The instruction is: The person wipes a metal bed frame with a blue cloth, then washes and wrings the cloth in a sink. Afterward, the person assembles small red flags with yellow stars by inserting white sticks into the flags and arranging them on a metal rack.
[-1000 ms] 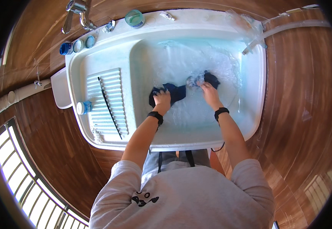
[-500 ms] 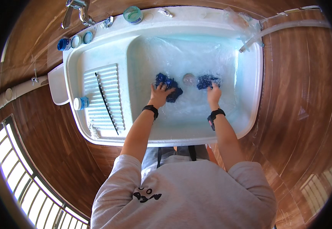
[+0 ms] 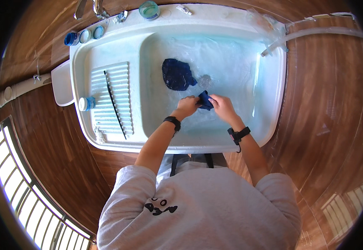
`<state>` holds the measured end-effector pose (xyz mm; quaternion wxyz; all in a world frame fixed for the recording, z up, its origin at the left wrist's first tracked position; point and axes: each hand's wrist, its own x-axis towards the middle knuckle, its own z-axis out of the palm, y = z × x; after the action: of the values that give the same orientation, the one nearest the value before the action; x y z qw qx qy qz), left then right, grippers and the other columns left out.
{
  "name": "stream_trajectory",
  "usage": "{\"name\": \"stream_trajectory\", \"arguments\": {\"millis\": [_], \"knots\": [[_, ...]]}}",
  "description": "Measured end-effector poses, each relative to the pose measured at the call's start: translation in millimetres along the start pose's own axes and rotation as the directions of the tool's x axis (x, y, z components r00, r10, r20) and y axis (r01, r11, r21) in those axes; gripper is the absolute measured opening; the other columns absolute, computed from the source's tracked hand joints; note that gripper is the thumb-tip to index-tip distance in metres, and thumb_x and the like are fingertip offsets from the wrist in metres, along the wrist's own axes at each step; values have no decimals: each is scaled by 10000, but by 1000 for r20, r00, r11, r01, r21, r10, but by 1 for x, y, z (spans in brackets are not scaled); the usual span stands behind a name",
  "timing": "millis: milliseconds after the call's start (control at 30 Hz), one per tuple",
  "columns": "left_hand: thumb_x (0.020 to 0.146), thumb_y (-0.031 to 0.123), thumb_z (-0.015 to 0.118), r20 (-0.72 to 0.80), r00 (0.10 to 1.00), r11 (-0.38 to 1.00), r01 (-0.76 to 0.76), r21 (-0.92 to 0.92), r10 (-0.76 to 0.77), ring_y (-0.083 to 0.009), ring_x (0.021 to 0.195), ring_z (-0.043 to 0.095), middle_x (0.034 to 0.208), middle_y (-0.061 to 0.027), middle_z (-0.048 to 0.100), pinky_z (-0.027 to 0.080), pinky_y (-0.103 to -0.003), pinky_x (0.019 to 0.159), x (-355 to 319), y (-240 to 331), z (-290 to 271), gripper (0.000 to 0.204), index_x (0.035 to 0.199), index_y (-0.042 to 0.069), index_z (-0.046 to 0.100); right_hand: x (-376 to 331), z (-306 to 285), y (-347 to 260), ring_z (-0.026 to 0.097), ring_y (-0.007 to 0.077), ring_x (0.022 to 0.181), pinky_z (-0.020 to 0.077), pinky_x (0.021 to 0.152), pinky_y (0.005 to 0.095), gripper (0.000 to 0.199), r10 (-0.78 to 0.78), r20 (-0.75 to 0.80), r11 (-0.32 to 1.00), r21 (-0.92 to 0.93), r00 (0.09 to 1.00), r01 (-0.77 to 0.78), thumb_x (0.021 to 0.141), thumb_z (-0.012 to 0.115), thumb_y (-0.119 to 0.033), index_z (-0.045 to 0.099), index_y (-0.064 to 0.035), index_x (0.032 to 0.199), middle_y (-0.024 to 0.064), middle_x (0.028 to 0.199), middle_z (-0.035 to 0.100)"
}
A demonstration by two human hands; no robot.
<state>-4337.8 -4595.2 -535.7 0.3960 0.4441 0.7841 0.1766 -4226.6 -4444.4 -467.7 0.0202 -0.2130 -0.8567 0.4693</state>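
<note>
Between my two hands is a small dark blue cloth [image 3: 205, 100], held over the near part of the white sink basin [image 3: 156, 137]. My left hand [image 3: 187, 106] is closed on its left edge. On its right edge, the fingers of my right hand [image 3: 224, 109] pinch the fabric. A larger dark blue cloth [image 3: 176, 75] lies wet and spread in the basin, beyond my left hand and touched by neither hand. Just right of that cloth is the round drain [image 3: 205, 80]. Shallow, bluish water covers the basin floor.
The ribbed washboard [image 3: 110, 98] at the left bears a thin black stick [image 3: 114, 104] and a small white-and-blue jar [image 3: 86, 103]. Along the back rim stand a green glass jar [image 3: 149, 10], a blue jar [image 3: 70, 39] and a faucet [image 3: 99, 9]. A pale hose [image 3: 311, 32] hangs over the right corner.
My left hand has left the larger cloth and come nearer to me. My right hand has brought the small cloth leftward and toward me, and both hands now hold it.
</note>
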Motion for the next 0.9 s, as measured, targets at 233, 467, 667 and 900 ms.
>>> {"name": "stream_trajectory", "arguments": {"millis": [233,467,667,900], "knots": [[832,256,575,246,907,879,216,426,-342,-292,996,572,1021,-96,614,422,-399,847,-4,-23,-29,263,1039,95,601,11,-45,-18,429,46,568,364,494,216,229,251,-120,946,241,961,-217,900,568,-188,604,34,944,-27,629,473],[832,214,580,-71,997,1000,16,-16,-17,-309,1140,476,1269,-113,482,398,-480,908,3,14,-36,513,1301,137,387,20,-16,28,580,163,620,503,586,330,306,534,-204,845,103,820,-525,909,507,-237,599,22,1045,70,697,593],[845,179,546,143,989,951,-89,295,48,-296,1273,335,1442,-71,278,376,-492,953,11,21,9,594,1385,181,297,-44,0,134,653,281,659,515,672,406,170,706,-7,524,-667,708,-529,768,541,-125,642,2,719,158,648,645],[803,125,544,306,952,847,-165,505,2,-261,1106,500,1224,-69,517,416,-451,864,6,36,22,424,1223,157,491,-29,22,63,645,231,593,519,621,353,211,653,492,734,-598,576,-321,738,558,-176,651,-22,628,107,601,644]]}}
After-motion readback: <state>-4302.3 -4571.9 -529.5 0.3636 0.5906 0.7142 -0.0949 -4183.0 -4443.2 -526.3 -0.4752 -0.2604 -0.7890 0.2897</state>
